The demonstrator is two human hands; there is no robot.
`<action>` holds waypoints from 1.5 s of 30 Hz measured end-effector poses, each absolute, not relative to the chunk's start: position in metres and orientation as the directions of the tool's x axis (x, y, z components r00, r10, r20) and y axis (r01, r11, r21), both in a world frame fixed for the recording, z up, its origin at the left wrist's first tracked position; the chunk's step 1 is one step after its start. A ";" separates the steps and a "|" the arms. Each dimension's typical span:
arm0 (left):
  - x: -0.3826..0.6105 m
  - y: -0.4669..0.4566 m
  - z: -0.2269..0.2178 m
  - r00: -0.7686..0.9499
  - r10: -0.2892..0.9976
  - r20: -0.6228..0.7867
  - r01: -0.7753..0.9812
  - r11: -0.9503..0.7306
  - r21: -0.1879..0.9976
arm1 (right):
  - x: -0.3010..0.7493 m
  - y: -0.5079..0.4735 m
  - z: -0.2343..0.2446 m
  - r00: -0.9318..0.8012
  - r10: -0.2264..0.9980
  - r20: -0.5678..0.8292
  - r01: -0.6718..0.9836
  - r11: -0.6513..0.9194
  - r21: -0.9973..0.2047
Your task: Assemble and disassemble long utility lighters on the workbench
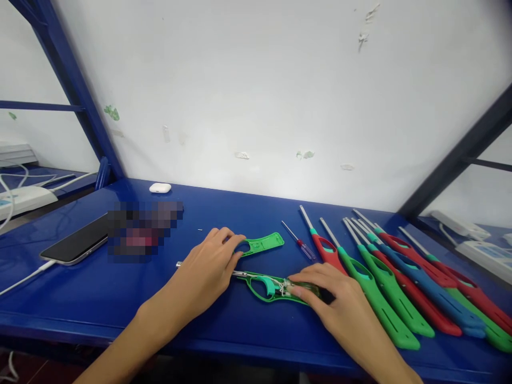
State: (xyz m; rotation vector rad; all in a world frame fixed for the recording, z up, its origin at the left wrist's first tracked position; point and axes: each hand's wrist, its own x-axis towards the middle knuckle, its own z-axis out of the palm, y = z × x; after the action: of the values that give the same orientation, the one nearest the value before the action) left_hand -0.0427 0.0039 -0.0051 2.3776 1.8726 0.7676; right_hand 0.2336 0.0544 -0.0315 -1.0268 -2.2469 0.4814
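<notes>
An opened long-nosed gas lighter (262, 288) lies on the blue table, its green trigger, white wires and metal tube exposed. My right hand (334, 293) is closed over its handle end, thumb and fingers gripping around the clear fuel tank and hiding part of it. Just behind lies the loose green casing half (264, 244), inner side up. My left hand (214, 261) pinches the left end of this casing half between thumb and fingers. The same hand covers much of the metal tube, whose tip (178, 264) shows on its left.
A screwdriver (304, 248) with a clear purple handle lies behind my right hand. Several red, green and blue lighters (408, 282) are lined up at right. At left are a phone (78, 240) on a white cable, a blurred-out patch, and a white earbud case (160, 188).
</notes>
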 end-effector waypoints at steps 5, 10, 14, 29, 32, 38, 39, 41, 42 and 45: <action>-0.013 -0.009 0.002 0.320 0.860 0.398 0.828 -0.458 0.324 | 0.235 0.055 -0.033 -0.542 0.706 0.456 0.493 0.707 -0.507; 0.006 -0.012 -0.006 0.376 0.841 0.389 0.780 -0.514 0.357 | 0.236 0.051 -0.032 -0.548 0.662 0.511 0.450 0.748 -0.488; 0.006 -0.007 -0.011 0.401 0.843 0.358 0.779 -0.519 0.351 | 0.234 0.048 -0.028 -0.581 0.700 0.415 0.476 0.706 -0.524; 0.005 -0.006 -0.008 0.407 0.858 0.314 0.787 -0.504 0.356 | 0.242 0.049 -0.026 -0.590 0.676 0.440 0.439 0.727 -0.528; 0.005 -0.007 -0.009 0.407 0.858 0.312 0.785 -0.504 0.361 | 0.241 0.047 -0.025 -0.554 0.693 0.461 0.459 0.716 -0.526; 0.004 -0.008 -0.008 0.403 0.862 0.307 0.782 -0.499 0.374 | 0.238 0.045 -0.021 -0.605 0.720 0.340 0.505 0.676 -0.536; 0.004 -0.008 -0.007 0.403 0.862 0.306 0.782 -0.498 0.375 | 0.238 0.045 -0.021 -0.605 0.724 0.331 0.512 0.672 -0.535; 0.004 -0.008 -0.007 0.404 0.863 0.304 0.782 -0.498 0.374 | 0.239 0.047 -0.023 -0.602 0.724 0.337 0.516 0.674 -0.528; 0.005 -0.007 -0.007 0.405 0.862 0.304 0.783 -0.499 0.372 | 0.239 0.047 -0.024 -0.603 0.720 0.344 0.513 0.680 -0.524; 0.005 -0.007 -0.009 0.410 0.858 0.310 0.782 -0.506 0.364 | 0.241 0.048 -0.027 -0.609 0.699 0.376 0.500 0.706 -0.503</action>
State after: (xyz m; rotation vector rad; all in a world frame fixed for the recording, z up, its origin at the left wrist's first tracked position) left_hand 0.0053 -0.0066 -0.0085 2.4984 1.4667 0.6969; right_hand 0.2406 0.0485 -0.0274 -0.9125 -2.3550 0.4728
